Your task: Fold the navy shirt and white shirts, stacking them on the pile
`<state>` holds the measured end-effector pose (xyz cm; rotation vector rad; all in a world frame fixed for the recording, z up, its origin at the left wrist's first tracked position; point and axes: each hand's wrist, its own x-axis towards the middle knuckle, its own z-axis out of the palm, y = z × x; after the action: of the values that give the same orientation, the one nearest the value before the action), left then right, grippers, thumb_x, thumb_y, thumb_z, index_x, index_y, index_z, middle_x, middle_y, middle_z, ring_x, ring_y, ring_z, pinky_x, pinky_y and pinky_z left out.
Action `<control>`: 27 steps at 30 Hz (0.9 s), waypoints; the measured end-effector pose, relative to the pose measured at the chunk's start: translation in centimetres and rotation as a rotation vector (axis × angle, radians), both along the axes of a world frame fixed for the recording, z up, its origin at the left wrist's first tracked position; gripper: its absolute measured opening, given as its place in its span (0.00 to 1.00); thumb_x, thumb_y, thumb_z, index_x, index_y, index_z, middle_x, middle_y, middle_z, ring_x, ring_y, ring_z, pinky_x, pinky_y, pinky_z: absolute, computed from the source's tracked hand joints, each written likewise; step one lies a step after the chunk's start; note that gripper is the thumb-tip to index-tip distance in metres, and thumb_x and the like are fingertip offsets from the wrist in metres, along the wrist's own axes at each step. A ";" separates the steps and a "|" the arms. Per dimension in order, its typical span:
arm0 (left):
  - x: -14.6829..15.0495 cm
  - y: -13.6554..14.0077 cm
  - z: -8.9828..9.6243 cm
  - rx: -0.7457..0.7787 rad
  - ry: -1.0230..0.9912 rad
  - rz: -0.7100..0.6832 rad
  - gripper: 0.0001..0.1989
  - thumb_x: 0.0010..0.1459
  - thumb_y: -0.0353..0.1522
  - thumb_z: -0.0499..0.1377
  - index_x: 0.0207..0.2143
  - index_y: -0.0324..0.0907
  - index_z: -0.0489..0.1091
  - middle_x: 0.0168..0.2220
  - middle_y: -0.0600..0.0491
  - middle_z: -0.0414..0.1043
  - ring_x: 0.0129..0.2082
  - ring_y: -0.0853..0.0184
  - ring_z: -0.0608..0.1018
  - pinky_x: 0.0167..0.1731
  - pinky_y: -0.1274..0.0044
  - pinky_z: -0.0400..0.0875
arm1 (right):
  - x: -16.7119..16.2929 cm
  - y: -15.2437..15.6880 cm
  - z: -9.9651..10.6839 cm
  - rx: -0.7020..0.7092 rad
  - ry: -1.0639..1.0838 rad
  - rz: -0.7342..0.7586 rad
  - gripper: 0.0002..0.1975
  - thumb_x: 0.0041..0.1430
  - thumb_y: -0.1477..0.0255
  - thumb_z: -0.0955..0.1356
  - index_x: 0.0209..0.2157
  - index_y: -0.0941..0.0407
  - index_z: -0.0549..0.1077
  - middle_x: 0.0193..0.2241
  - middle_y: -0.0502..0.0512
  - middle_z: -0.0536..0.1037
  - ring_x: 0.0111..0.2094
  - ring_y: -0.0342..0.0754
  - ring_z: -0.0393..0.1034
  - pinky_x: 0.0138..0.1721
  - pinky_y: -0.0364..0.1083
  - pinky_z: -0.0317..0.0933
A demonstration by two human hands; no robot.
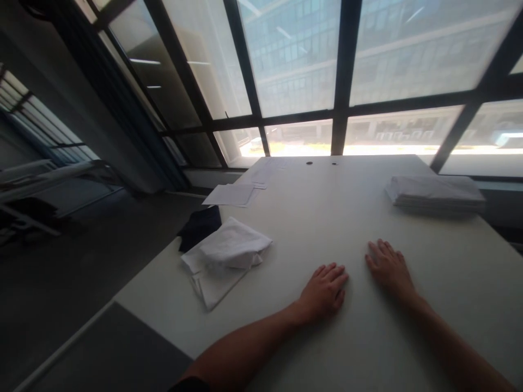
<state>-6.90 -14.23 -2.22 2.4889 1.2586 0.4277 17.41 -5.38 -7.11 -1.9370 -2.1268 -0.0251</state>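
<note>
Both hands rest palm down on a white table (pixel 310 218). My left hand (pixel 324 291) lies flat near the middle, fingers stretched out, holding nothing. To its right, my right hand (pixel 388 267) also lies flat with its fingers slightly spread and nothing in them. Left of my left hand is a loosely folded white cloth (pixel 229 256), apart from the hand. A dark cloth (pixel 200 226) lies partly under or behind it at the table's left edge. Beyond my right hand sits a stack of folded white cloth (pixel 437 193).
White paper sheets (pixel 231 194) lie along the far left edge of the table. Two small dark spots, perhaps cable holes, show near the far edge. A grey panel (pixel 114 348) adjoins the table at the near left. Large windows (pixel 294 60) stand behind the table.
</note>
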 end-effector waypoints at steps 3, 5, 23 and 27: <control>-0.1 -0.1 0.1 0.000 0.000 -0.014 0.24 0.69 0.36 0.52 0.66 0.45 0.61 0.69 0.48 0.58 0.70 0.59 0.58 0.68 0.62 0.51 | 0.4 0.3 -0.5 0.028 -0.001 0.027 0.30 0.68 0.61 0.53 0.62 0.60 0.68 0.66 0.68 0.63 0.68 0.61 0.53 0.65 0.63 0.49; -0.2 -0.2 0.1 0.001 0.001 -0.018 0.24 0.69 0.37 0.52 0.66 0.45 0.61 0.69 0.48 0.58 0.70 0.59 0.58 0.68 0.62 0.51 | 0.5 0.4 -0.7 0.045 -0.004 0.033 0.30 0.67 0.60 0.54 0.62 0.59 0.68 0.66 0.68 0.63 0.68 0.61 0.53 0.65 0.63 0.50; -2.9 0.6 4.0 0.025 -0.152 0.061 0.20 0.69 0.35 0.53 0.61 0.42 0.67 0.60 0.47 0.71 0.60 0.62 0.72 0.62 0.69 0.64 | 2.0 1.2 -2.4 0.075 0.176 0.081 0.36 0.59 0.53 0.56 0.66 0.46 0.65 0.64 0.66 0.67 0.67 0.64 0.54 0.64 0.68 0.52; -8.2 1.5 7.2 0.231 -0.264 0.353 0.18 0.68 0.30 0.53 0.58 0.40 0.69 0.57 0.46 0.72 0.59 0.63 0.72 0.62 0.69 0.64 | 1.8 1.0 -2.0 0.090 0.157 0.085 0.35 0.59 0.53 0.55 0.64 0.48 0.69 0.63 0.68 0.68 0.66 0.65 0.56 0.63 0.68 0.53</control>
<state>-15.12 -12.68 4.97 2.2814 1.6127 1.0037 19.22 -4.36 -9.12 -1.7365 -2.0664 0.0456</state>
